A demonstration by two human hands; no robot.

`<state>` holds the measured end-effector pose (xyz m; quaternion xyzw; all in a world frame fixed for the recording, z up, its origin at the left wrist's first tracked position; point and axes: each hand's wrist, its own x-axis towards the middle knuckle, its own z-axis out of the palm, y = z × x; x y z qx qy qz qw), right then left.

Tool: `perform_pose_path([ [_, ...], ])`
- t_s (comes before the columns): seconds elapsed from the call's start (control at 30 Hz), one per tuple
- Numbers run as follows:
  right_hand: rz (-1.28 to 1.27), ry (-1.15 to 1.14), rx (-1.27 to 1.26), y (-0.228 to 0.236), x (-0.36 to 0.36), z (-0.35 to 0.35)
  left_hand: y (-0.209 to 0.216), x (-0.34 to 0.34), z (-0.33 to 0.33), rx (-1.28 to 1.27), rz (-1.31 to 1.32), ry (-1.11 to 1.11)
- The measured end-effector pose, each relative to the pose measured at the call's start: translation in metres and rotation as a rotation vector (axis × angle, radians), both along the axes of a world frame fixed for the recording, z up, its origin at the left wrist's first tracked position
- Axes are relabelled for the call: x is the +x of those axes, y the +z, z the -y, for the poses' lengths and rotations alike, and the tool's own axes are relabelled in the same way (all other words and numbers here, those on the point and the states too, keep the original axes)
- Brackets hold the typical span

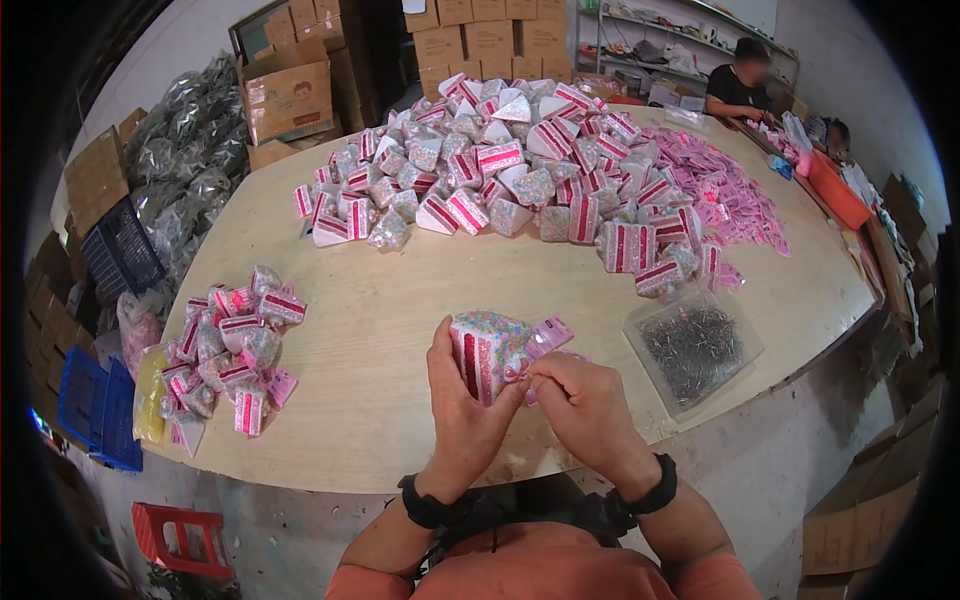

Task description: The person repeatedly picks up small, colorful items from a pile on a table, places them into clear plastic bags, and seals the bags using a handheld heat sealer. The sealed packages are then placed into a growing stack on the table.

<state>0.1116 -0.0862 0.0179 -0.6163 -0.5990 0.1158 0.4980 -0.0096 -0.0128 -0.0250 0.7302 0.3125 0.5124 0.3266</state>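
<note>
My left hand (459,425) is wrapped round a toy cake slice (489,345) with red and pink striped sides and a speckled, many-coloured outer face. At its right lower edge my right hand (583,408) pinches with thumb and forefinger; whatever small piece sits between those fingertips is too small to make out. A pink tag (549,337) sticks out beside the slice, just above my right fingers. Both hands are over the table's near edge, close together.
A big heap of cake slices (500,158) covers the table's far side, with pink tags (715,180) piled to its right. A smaller group of slices (235,340) lies left. A clear tray of metal pins (692,345) stands right. A person (738,85) sits at the far right.
</note>
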Motion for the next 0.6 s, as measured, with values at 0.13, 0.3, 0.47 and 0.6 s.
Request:
perform_pose_path([
  [0.13, 0.001, -0.014, -0.008, -0.001, 0.0, -0.001, 0.0, 0.001, 0.001, 0.015, -0.002, 0.012],
  [0.3, 0.027, -0.033, -0.02, 0.0, 0.001, -0.002, -0.001, 0.003, -0.001, 0.047, -0.022, 0.029],
  [0.47, 0.023, -0.065, 0.018, -0.007, 0.0, -0.005, 0.006, 0.005, 0.001, 0.169, -0.072, 0.096],
  [0.6, 0.033, -0.075, 0.03, -0.013, -0.002, -0.008, 0.005, 0.004, 0.0, 0.236, -0.101, 0.124],
])
